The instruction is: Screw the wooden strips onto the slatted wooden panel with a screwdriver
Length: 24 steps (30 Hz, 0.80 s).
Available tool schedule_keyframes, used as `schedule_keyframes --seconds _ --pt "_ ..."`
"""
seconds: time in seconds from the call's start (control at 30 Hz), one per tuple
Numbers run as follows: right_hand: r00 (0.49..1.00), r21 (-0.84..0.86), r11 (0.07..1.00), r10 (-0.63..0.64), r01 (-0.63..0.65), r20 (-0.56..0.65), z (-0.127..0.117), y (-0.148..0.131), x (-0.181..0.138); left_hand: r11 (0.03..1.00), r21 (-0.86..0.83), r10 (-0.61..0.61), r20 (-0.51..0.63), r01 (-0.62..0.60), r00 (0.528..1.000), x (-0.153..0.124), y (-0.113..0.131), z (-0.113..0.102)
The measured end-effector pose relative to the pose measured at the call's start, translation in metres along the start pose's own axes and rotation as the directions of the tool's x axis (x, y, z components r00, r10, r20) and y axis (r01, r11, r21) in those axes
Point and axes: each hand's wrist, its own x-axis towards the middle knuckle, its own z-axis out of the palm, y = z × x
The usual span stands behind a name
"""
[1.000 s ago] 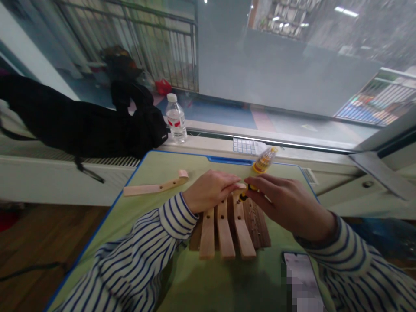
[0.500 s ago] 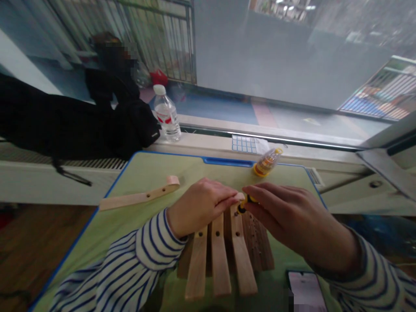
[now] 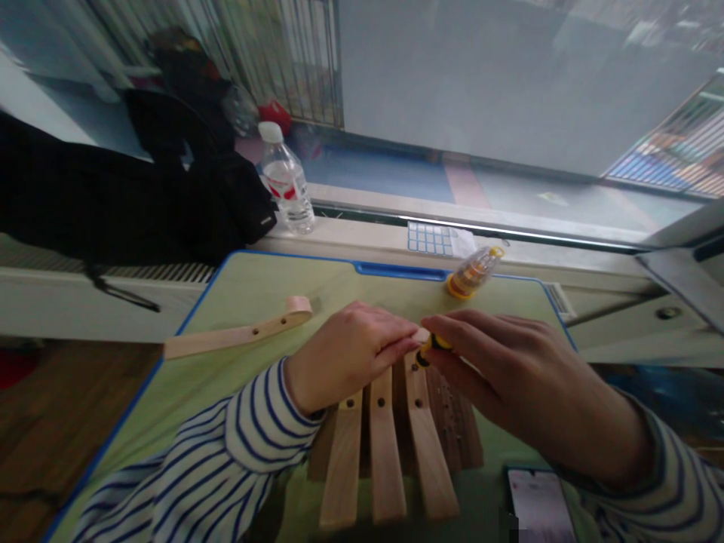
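Observation:
My right hand (image 3: pixel 509 377) is closed around a short yellow-and-black screwdriver (image 3: pixel 438 344), whose tip meets the upper hole of the rightmost curved wooden piece (image 3: pixel 433 467). My left hand (image 3: pixel 354 354) lies across the tops of the pieces, its fingers pressed together and gripping the far end of that same piece. To its left are a middle wooden piece (image 3: pixel 388 460) and a left wooden piece (image 3: pixel 342 471), each with a dark hole. Under all three is a brown wooden board (image 3: pixel 461 422) with rows of small holes, partly hidden by my hands.
Another curved wooden piece (image 3: pixel 226 339) lies at the table's left. A clear container with yellow base (image 3: pixel 472 273) stands at the back edge. A phone (image 3: pixel 540 505) lies at front right. On the sill are a water bottle (image 3: pixel 287 185) and a black bag (image 3: pixel 186 200).
The camera view has shifted slightly. Both hands keep their places on the rightmost piece, and the screwdriver stays at its upper hole, tilted a little differently.

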Motion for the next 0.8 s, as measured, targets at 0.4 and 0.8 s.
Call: schedule_keyframes --seconds 0.4,0.8 --pt "0.996 0.046 0.999 -0.008 0.004 0.084 -0.0026 -0.0009 -0.0032 1.0 0.008 -0.003 -0.001 0.003 1.0 0.0002 -0.0003 0.0006" --pt "0.999 0.039 0.999 0.02 -0.021 0.034 0.0039 0.0006 -0.0032 1.0 -0.016 -0.011 0.011 0.011 1.0 0.0 0.0 0.0"
